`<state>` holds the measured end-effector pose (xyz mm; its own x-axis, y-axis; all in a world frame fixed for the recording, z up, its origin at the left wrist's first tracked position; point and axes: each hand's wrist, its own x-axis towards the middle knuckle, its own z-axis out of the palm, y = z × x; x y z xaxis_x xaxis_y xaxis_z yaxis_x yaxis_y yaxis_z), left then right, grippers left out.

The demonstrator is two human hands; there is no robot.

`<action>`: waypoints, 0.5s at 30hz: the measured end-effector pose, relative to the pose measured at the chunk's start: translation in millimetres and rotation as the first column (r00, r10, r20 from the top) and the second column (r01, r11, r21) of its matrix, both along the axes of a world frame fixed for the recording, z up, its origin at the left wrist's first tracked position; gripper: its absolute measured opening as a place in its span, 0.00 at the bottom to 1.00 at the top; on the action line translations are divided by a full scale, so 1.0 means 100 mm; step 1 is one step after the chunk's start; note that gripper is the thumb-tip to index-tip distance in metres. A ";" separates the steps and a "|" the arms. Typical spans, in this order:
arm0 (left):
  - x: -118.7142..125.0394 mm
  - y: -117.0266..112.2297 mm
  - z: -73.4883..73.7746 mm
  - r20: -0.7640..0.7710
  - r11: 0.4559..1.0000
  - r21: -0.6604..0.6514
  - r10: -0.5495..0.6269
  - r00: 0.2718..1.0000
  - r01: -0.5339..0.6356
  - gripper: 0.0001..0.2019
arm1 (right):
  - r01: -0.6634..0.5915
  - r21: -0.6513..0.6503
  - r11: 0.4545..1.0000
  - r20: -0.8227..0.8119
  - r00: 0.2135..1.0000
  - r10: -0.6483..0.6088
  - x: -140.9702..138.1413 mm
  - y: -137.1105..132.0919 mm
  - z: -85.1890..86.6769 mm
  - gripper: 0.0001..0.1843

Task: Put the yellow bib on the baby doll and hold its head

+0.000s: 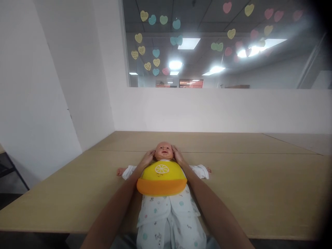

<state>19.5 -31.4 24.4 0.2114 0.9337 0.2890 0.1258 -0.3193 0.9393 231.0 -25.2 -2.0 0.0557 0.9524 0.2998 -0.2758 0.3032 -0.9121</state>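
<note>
Two bare arms reach out over a baby doll (pixel 166 193) that lies on its back on a long wooden table (pixel 259 186). The doll's head points away from the person, toward the white wall (pixel 207 109), and its legs come down to the near edge of the table. Its arms stick out to each side.

The left hand (pixel 147 158) sits at the side of the doll's head, by the neck, touching it. The right hand (pixel 177 154) cups the other side of the head, with the fingers up by the ear. Both hands look curled softly around the head and neck. The view is small there, so it is hard to tell if the fingers pinch something behind the neck or only rest.

A yellow bib (pixel 162 178) with an orange pocket at the bottom lies on the doll's chest, just under the chin. A white lemon slice is drawn on it. The doll wears white clothes with little coloured shapes.

Above the wall is a big window (pixel 223 45). Paper hearts (pixel 141 50) in yellow, blue, green and pink are stuck on the glass. Bright ceiling lights show through it.
</note>
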 end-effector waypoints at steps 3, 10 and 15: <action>-0.02 0.06 0.00 -0.048 0.999 -0.020 0.027 0.998 -0.028 0.17 | 0.137 0.043 0.990 0.022 0.990 -0.138 0.05 0.08 -0.01 0.28; -0.07 0.13 -0.05 -0.094 1.000 0.016 0.025 0.995 -0.024 0.17 | 0.263 0.212 0.941 0.135 0.946 -0.295 0.08 0.09 -0.03 0.20; -0.13 0.15 -0.06 -0.137 0.996 0.086 0.027 0.990 -0.015 0.14 | 0.226 0.262 0.938 0.177 0.944 -0.277 0.12 -0.16 0.07 0.20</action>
